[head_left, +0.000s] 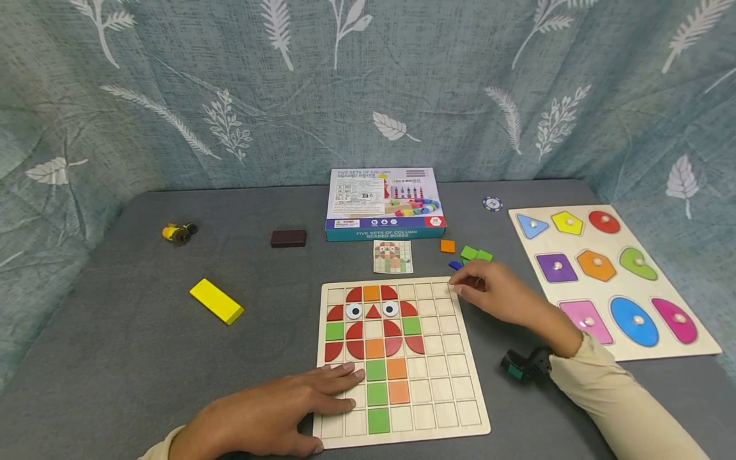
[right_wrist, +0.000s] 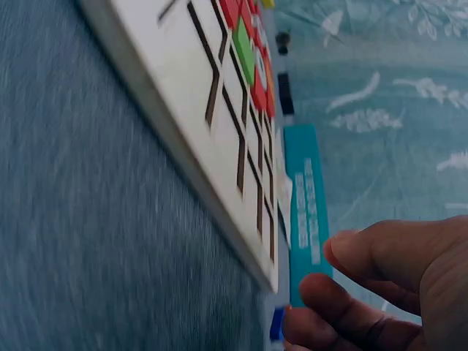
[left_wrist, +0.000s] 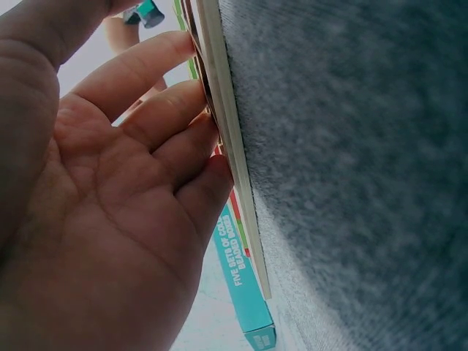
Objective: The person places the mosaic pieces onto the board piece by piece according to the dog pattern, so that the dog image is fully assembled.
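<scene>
A wooden grid board (head_left: 425,418) lies on the table, with red, green and orange pieces and two round eyes set in its cells. My left hand (head_left: 270,409) rests on the board's lower left part, fingers spread; the left wrist view shows its palm and fingertips against the board. Over the board's far right corner is my right hand (head_left: 506,297), fingers loosely bent. In the right wrist view, thumb and forefinger stand apart with nothing seen between them. Just beyond its fingertips lie a blue piece (head_left: 455,264), green tiles (head_left: 476,253) and an orange tile (head_left: 447,246).
Behind the board lie a small pattern card (head_left: 393,257) and a toy box (head_left: 385,233). A knobbed shape puzzle (head_left: 552,287) is at right, below a poker chip (head_left: 492,203). Leftward are a yellow block (head_left: 216,301), a dark brown block (head_left: 289,238) and a small yellow-black toy (head_left: 179,232).
</scene>
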